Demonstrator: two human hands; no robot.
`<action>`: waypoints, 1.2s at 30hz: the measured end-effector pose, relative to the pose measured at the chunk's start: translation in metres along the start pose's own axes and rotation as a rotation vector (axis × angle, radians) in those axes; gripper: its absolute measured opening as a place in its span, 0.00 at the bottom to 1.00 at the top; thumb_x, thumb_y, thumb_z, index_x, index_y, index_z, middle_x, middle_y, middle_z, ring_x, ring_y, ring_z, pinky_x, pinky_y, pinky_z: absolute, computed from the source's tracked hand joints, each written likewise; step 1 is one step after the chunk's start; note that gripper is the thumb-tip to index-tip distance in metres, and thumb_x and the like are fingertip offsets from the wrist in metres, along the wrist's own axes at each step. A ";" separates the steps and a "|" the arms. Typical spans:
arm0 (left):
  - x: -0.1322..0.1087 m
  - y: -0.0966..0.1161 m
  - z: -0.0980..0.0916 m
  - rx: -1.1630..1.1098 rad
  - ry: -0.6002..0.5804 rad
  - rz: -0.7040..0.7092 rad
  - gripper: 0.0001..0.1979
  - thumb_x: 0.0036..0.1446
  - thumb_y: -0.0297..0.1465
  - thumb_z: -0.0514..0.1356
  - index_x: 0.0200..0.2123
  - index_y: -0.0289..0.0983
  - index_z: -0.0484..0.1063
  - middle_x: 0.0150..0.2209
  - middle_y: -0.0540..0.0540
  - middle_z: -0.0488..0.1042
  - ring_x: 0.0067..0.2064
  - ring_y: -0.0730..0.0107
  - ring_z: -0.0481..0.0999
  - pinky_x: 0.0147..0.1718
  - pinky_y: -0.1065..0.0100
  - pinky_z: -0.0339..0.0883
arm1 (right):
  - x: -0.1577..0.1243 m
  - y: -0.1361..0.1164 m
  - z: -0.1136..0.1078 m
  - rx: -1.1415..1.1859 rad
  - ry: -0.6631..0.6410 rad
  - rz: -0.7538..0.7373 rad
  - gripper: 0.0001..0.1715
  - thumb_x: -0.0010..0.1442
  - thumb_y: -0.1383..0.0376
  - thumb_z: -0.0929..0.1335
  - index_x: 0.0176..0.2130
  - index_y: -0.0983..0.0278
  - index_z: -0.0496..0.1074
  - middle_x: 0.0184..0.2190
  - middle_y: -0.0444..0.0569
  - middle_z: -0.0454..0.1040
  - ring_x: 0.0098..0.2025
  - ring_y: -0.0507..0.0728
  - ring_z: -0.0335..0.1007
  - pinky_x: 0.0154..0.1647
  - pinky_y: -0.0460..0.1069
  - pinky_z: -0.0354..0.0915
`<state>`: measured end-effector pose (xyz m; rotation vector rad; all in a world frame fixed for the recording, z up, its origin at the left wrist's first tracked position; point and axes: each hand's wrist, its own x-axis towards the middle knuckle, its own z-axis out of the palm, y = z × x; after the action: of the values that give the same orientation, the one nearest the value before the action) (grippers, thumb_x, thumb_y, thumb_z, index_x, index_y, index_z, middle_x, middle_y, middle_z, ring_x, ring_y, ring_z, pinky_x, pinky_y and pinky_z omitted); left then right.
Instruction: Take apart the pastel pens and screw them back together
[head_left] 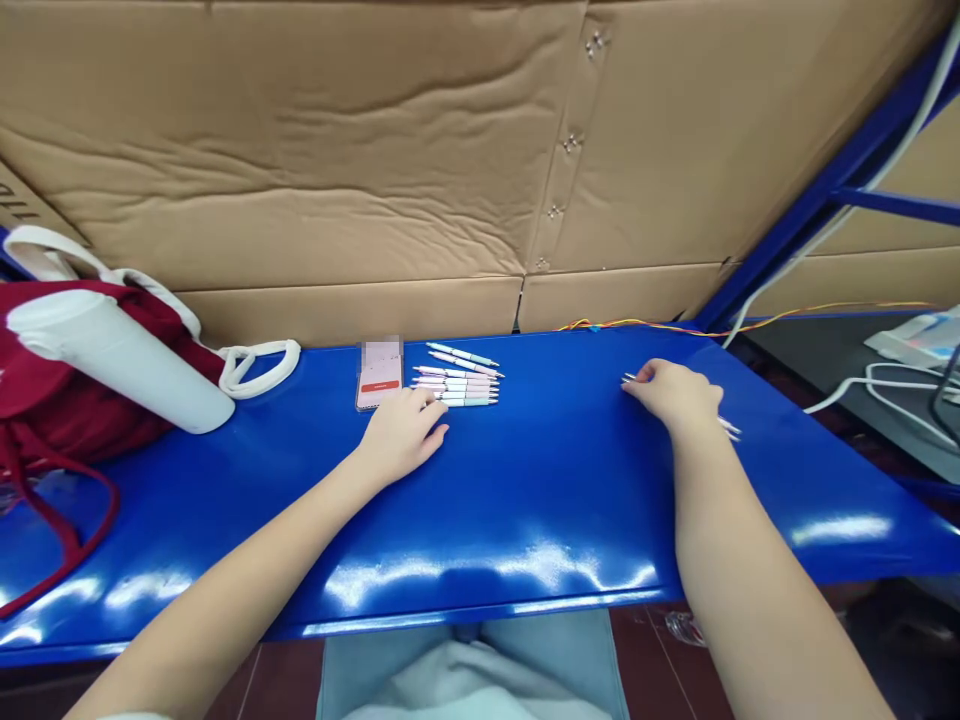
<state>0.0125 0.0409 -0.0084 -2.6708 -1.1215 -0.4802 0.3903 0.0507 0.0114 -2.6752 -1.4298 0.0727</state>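
Observation:
Several slim pens [459, 386] in pink, white and pale green lie side by side on the blue table [555, 480]. My left hand [403, 432] rests flat at their left ends, thumb apart from the fingers. Its fingertips reach the nearest pens; whether they press on them I cannot tell. Over to the right, my right hand [675, 395] is closed around some pens [729, 429], low over the table. Their ends stick out on both sides of the hand, while their middles are hidden. Just left of the row lies a phone [381, 374] with a pink screen.
A white cylindrical bottle [124, 360] leans against a dark red bag [45, 350] with white straps at the left. Cardboard [375, 150] stands behind the table. Blue frame bars [795, 215], a white cable [832, 220] and thin yellow-red wires [645, 322] are on the right.

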 end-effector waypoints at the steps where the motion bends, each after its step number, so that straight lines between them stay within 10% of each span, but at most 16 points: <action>1: -0.004 0.002 -0.001 -0.031 -0.011 0.026 0.11 0.61 0.33 0.54 0.42 0.35 0.71 0.40 0.42 0.71 0.41 0.62 0.70 0.39 0.62 0.65 | 0.001 -0.001 0.001 -0.004 -0.001 -0.010 0.14 0.54 0.56 0.67 0.39 0.60 0.73 0.40 0.55 0.73 0.47 0.67 0.66 0.43 0.59 0.58; 10: -0.011 0.003 0.002 -0.217 -0.050 0.090 0.14 0.62 0.38 0.52 0.40 0.37 0.74 0.37 0.45 0.73 0.40 0.66 0.71 0.40 0.65 0.66 | -0.033 -0.046 -0.016 0.282 -0.024 -0.246 0.09 0.52 0.59 0.63 0.28 0.62 0.67 0.25 0.47 0.73 0.31 0.57 0.69 0.31 0.50 0.61; 13: -0.014 0.007 -0.010 -0.266 -0.024 0.041 0.18 0.64 0.42 0.50 0.43 0.37 0.72 0.39 0.45 0.75 0.41 0.66 0.73 0.41 0.65 0.66 | -0.073 -0.084 -0.020 0.953 -0.302 -0.417 0.09 0.50 0.58 0.63 0.30 0.61 0.64 0.19 0.42 0.69 0.19 0.50 0.61 0.19 0.45 0.53; 19: -0.018 0.019 -0.028 -0.158 0.029 -0.008 0.16 0.64 0.41 0.49 0.42 0.37 0.71 0.37 0.45 0.74 0.38 0.64 0.73 0.37 0.65 0.66 | -0.135 -0.129 0.009 1.259 -0.802 -0.520 0.13 0.48 0.59 0.69 0.32 0.63 0.62 0.26 0.47 0.75 0.21 0.50 0.65 0.15 0.42 0.51; 24: -0.021 0.016 -0.016 -0.164 -0.031 -0.032 0.14 0.65 0.37 0.48 0.41 0.38 0.71 0.35 0.47 0.73 0.35 0.69 0.73 0.33 0.69 0.64 | -0.139 -0.123 0.024 1.224 -0.770 -0.563 0.12 0.53 0.58 0.67 0.34 0.63 0.63 0.28 0.47 0.75 0.24 0.50 0.67 0.17 0.43 0.53; 31: -0.022 0.009 -0.005 -0.233 0.026 0.107 0.12 0.65 0.34 0.48 0.41 0.36 0.69 0.37 0.44 0.72 0.39 0.66 0.70 0.37 0.67 0.66 | -0.131 -0.111 0.012 0.522 -0.303 -1.080 0.10 0.61 0.65 0.61 0.38 0.62 0.71 0.35 0.49 0.74 0.35 0.54 0.68 0.37 0.50 0.64; 36: -0.020 0.007 -0.004 -0.237 0.015 0.177 0.11 0.65 0.32 0.48 0.39 0.35 0.69 0.35 0.44 0.71 0.37 0.67 0.68 0.37 0.68 0.66 | -0.133 -0.109 0.011 0.215 -0.233 -1.178 0.16 0.66 0.65 0.57 0.42 0.61 0.72 0.36 0.50 0.72 0.37 0.55 0.69 0.37 0.48 0.64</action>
<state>0.0033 0.0216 -0.0126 -2.9291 -0.8599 -0.6351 0.2256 0.0010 0.0119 -1.3445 -2.5978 0.3970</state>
